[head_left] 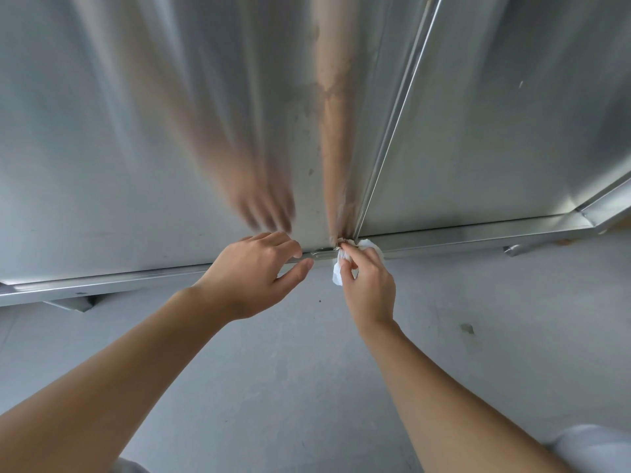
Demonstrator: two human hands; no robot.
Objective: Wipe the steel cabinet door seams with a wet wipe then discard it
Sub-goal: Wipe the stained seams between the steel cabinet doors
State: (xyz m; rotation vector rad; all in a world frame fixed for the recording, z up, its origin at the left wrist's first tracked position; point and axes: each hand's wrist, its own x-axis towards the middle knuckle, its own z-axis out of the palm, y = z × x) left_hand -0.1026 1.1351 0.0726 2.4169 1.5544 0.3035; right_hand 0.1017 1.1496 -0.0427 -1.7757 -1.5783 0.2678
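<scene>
Where the vertical seam [386, 124] between the two steel doors meets the bottom rail [461, 235], I press the wet wipe [370, 249] against the metal with my right hand [367, 285]. That hand is closed on the wipe: thumb and fingertips pinch it at the seam's lower end, and a loose fold hangs down beside the thumb. The wipe is white, soft and crumpled, with no regular shape and no clear long axis; its bunched end points up into the corner of seam and rail.

The seam runs long and straight, leaning from the upper right down toward the centre of the view. The left door [136, 131] and the right door [512, 114] are flat sheets of brushed steel with a dull, streaky sheen. Blurred reflections of both arms show on the left door, and brownish marks and small dark spots lie along it beside the seam. The rail is a folded steel strip running across the view, tilted slightly up to the right. A mitred steel corner [590, 213] closes the right door at far right.

My left hand [252, 278] holds nothing. Its fingers are loosely spread and curled, fingertips touching the lower edge of the left door just beside the seam, thumb apart below the rail.

The floor [273, 370] below is smooth, grey and matt, with a few dark specks. No brand, label or writing is legible anywhere.
</scene>
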